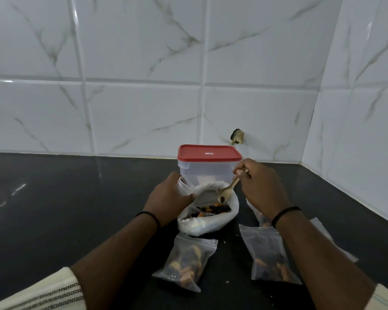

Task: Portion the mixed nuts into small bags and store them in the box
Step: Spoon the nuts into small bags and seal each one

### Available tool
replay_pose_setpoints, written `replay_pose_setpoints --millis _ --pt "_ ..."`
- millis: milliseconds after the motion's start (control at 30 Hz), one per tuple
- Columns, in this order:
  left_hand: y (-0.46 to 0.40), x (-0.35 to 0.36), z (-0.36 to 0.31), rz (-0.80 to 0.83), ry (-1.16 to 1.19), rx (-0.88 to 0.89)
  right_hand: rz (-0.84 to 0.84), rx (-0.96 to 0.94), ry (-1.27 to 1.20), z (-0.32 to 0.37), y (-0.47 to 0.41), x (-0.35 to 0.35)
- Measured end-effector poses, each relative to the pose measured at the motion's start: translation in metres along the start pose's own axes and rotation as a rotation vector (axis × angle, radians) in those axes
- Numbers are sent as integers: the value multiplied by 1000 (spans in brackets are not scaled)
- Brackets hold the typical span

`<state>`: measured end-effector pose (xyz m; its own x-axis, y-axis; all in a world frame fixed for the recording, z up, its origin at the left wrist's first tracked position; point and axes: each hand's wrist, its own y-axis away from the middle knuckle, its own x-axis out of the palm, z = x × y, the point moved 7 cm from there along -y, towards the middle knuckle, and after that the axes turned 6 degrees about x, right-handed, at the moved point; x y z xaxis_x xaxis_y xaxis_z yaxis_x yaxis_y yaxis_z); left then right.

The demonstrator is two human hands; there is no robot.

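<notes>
A large white bag of mixed nuts [207, 222] lies open on the black counter [65, 209]. My left hand [170, 195] grips a small clear bag [185, 186] at the large bag's left rim. My right hand [259, 186] holds a wooden spoon [227, 192] whose bowl, with a dark nut in it, hangs over the open bag. Behind stands the clear box [205, 173] with its red lid [208, 153] on. Two filled small bags lie in front, one at the left [186, 262] and one at the right [268, 253]. Another filled bag [259, 217] is partly hidden under my right wrist.
White marble tiles form the back wall [143, 97] and the right wall [356, 130], meeting in a corner. A chipped hole [237, 137] marks the tile behind the box. More clear plastic [329, 238] shows beyond my right forearm.
</notes>
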<state>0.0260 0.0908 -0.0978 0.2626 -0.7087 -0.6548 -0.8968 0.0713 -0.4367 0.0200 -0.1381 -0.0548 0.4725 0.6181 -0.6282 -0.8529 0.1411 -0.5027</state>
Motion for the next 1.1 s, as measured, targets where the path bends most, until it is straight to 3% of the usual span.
replay_pose_setpoints --millis 300,433,667,933,1100 --pt "0 1 0 8 1 5 190 439 -358 -25 10 15" --pt "0 2 -1 8 16 10 315 539 -482 -25 20 30" --pt "0 2 0 8 7 17 249 633 -644 -32 15 27" --pt "1 3 -1 28 25 24 134 496 -790 -17 9 16" --pt "1 3 -1 34 44 25 261 238 -770 14 16 19"
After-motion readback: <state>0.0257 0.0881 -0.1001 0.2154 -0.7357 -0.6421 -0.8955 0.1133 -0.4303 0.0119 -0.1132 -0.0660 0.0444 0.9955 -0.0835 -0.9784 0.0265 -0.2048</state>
